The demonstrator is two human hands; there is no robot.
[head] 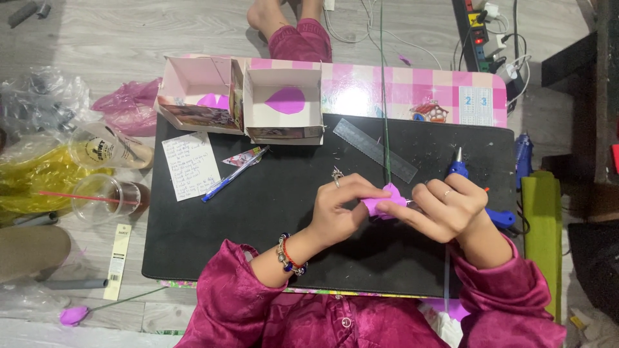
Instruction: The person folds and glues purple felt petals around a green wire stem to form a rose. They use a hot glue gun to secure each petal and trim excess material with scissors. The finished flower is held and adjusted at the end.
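Note:
My left hand [338,209] and my right hand [445,207] meet over the middle of a black mat [258,225]. Both pinch a small purple flower piece [382,201] between the fingertips. A thin green wire stem [384,96] rises from that piece toward the far edge of the table. My left hand wears a ring and a beaded bracelet, and my right hand has a ring too. A blue glue gun [496,216] lies on the mat right behind my right hand, partly hidden by it.
Two open white boxes [284,96] holding purple petals stand at the mat's far left. A written note [190,164], a blue pen [232,175] and a grey ruler [375,149] lie on the mat. Plastic cups [106,196], bags and a finished purple flower [74,314] sit on the floor at left. A power strip [477,32] lies beyond the table.

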